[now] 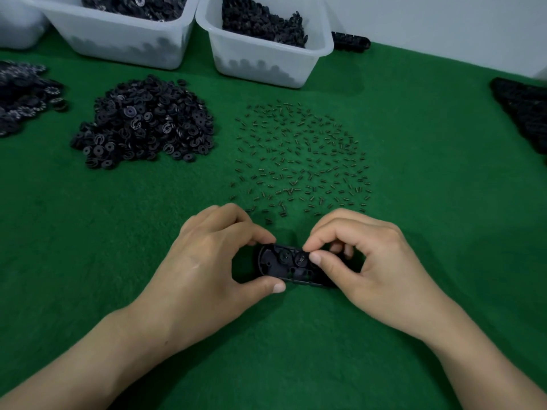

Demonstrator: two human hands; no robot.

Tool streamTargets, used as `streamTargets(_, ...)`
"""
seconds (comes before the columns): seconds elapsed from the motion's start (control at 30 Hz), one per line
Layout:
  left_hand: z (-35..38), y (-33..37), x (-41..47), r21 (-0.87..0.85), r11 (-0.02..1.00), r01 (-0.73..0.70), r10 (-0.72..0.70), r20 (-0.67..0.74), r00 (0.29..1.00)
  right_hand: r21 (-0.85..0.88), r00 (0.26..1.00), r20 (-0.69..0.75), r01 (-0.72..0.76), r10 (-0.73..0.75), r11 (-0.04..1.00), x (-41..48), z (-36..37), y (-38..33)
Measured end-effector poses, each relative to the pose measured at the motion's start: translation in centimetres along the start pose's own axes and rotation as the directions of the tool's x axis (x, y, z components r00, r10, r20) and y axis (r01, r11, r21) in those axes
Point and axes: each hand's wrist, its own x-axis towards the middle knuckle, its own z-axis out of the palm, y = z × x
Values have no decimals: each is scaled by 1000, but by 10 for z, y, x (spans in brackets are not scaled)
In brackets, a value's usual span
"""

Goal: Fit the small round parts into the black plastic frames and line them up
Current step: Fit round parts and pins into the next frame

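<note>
Your left hand (213, 258) is clamped on the black oblong plastic frame (291, 266), near centre of the green felt table cover (118, 232): thumb on the near edge, index finger on the far left corner, fingers curled in tight. Frame sits flat or close to flat on the felt; can't tell if it's lifted.

Your right hand (367, 264) is at the frame's right end. Thumb and index fingertips (315, 258) are pinched nearly shut over the right-hand small round black part (302, 257) seated in the frame. Whether you're gripping it or just pressing on it, can't tell. Other fingers are curled behind, over the frame's right end. A second small round black part (284, 255) sits just left of it, also in the frame, the two side by side.

Beyond your hands: a spread of tiny dark coil springs (302, 161) scattered across the felt, nearest ones just past your knuckles. To the left of it, a heap of black disc-shaped washers (142, 125). Further left, at the edge, another pile of dark toothed round pieces (23, 93).

Back row: two translucent white plastic bins (260, 54), both loaded with black parts. Far right edge: a stack of black plastic pieces (524, 110), too dark to make out. A black ribbed bar (350, 40) lies behind the right bin.
</note>
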Motion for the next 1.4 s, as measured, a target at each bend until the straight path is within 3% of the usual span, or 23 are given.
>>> streamTargets(0.2, 1, -1, 0, 4, 1000, -1, 1, -10, 1000, -77, 999, 41, 20, -17, 997, -2, -3, -2)
streamTargets(0.3, 1, -1, 0, -11, 1000, -3, 3, -8, 1000, -107, 997, -57, -59, 53, 992, 5, -17, 5)
streamTargets(0.4, 1, -1, 0, -2, 1000, -8, 8, -8, 1000, -280, 989, -110, -124, 96, 952, 20, -23, 11)
streamTargets(0.67, 0, 0, -1, 10, 1000, -5, 5, -14, 1000, -475, 991, 55, -81, 121, 876, 36, -16, 3)
streamTargets(0.77, 1, 0, -1, 20, 1000, -4, 4, -11, 1000, -387, 993, 10, -102, 115, 917, 27, -20, 4)
streamTargets(0.93, 1, 0, -1, 8, 1000, -10, 10, -7, 1000, 6, 994, -42, -102, 102, 995, -2, -14, 2)
streamTargets(1.23, -1, 2, 0, 4, 1000, -6, 6, -7, 1000, 92, 993, -99, -62, 71, 994, -11, 0, 7)
streamTargets(1.4, -1, 3, 0, 4, 1000, 2, -2, -5, 1000, 22, 993, -111, -32, 34, 999, -11, 2, 8)
